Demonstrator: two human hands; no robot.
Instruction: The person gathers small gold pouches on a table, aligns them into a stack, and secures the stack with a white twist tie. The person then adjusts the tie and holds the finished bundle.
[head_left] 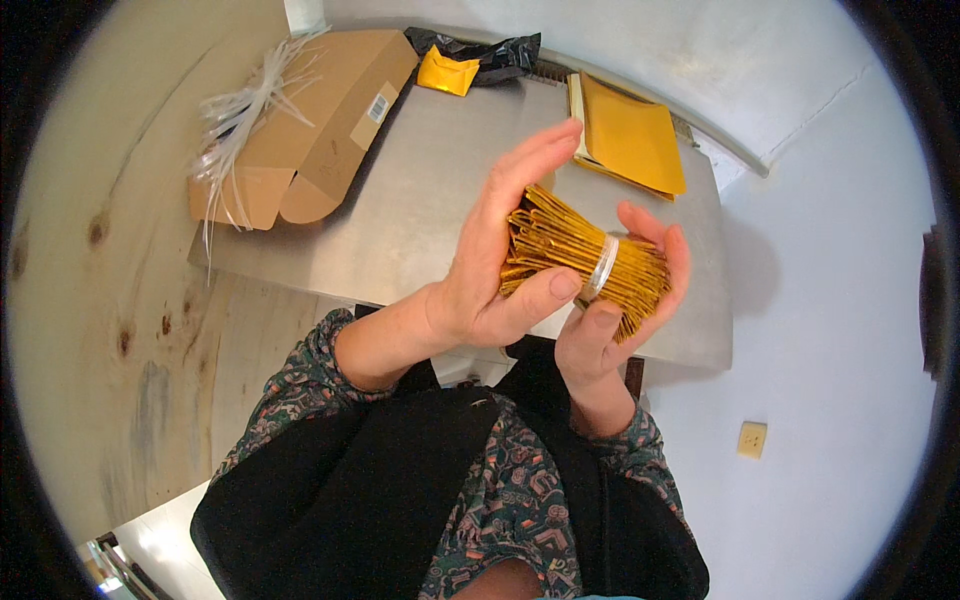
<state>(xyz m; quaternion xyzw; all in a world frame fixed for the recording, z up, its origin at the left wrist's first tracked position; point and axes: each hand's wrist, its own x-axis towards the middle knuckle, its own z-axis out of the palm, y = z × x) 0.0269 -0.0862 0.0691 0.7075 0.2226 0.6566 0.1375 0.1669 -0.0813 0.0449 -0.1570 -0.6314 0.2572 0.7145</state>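
Observation:
A thick bundle of folded golden-yellow sheets (545,240), cinched around its middle by a whitish band (601,268), is held up over the table between my hands. Its ends fan out on both sides of the band. My left hand (485,265) cups the left end, with the thumb in front near the band and the fingers reaching up behind. Around the right end, my right hand (600,345) curls its fingers, its thumb on the near side. Parts of the fingers are hidden behind the bundle.
The metal table (400,200) carries an open cardboard box (345,110) at left, with translucent strips (245,115) draped over it. Farther back are a black plastic bag (510,58), a small yellow packet (447,72) and a stack of yellow sheets (635,135). A white wall stands right.

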